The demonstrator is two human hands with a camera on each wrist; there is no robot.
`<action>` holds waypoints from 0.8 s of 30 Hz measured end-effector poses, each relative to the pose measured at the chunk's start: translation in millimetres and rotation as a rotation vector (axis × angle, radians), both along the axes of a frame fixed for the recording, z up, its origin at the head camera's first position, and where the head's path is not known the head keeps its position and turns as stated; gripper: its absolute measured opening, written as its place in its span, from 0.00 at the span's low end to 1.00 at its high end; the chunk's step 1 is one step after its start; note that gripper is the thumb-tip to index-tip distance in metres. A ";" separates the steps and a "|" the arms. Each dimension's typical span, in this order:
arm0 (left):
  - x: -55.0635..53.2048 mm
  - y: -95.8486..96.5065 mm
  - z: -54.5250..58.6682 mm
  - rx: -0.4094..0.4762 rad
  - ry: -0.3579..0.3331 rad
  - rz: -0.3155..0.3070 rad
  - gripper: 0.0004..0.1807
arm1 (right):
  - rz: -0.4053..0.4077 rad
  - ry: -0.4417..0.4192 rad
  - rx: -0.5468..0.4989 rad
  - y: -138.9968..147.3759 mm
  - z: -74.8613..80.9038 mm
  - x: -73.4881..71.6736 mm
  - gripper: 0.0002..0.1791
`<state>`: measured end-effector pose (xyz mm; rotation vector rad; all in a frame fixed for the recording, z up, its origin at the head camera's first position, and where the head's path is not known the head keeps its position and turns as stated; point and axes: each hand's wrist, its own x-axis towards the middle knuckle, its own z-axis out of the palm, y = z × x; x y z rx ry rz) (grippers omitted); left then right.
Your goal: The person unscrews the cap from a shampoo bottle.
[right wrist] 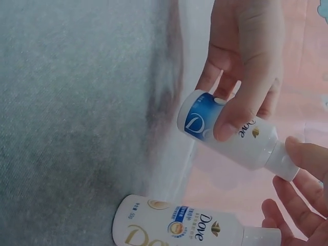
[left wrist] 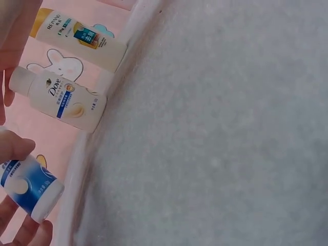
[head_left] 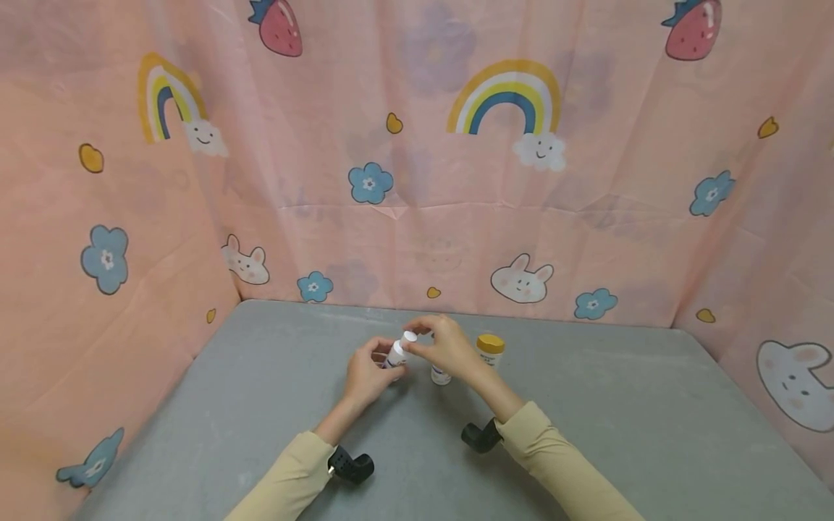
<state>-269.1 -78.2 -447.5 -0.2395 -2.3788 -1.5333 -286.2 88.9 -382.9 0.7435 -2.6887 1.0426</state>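
Pink cloth [head_left: 430, 239] hangs behind a gray desk [head_left: 619, 405].
The left hand [head_left: 366, 373] grips a tilted bottle [right wrist: 241, 148] over it; the right hand [head_left: 451, 349] pinches its cap [right wrist: 282, 161], likely for turning, which needs steady holding.

"What's held?"
"A tilted white bottle [head_left: 395, 354], in the left grip [head_left: 366, 374]; the right grip [head_left: 449, 349] pinches its cap [head_left: 409, 336]."
"Nearby?"
"A yellow-capped bottle [head_left: 491, 348] and a partly hidden bottle [head_left: 440, 376] stand on the desk [head_left: 619, 405] before a pink curtain [head_left: 313, 239]."
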 end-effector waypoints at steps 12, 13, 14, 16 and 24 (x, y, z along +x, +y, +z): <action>2.9 0.1 8.1 -0.009 0.007 0.035 0.20 | -0.021 0.002 -0.002 -4.0 6.5 -0.4 0.16; 3.2 0.0 8.7 -0.007 0.010 0.035 0.20 | -0.020 -0.003 0.001 -4.2 6.7 -0.6 0.16; 3.5 -0.1 9.1 -0.006 0.011 0.036 0.20 | -0.018 -0.011 0.004 -4.3 7.0 -0.7 0.16; 3.9 -0.3 10.0 -0.001 0.011 0.038 0.20 | -0.018 -0.024 0.006 -4.8 7.8 -0.6 0.16; 4.6 -2.1 12.1 0.011 0.020 0.030 0.20 | -0.022 -0.052 0.007 -5.7 11.7 0.8 0.16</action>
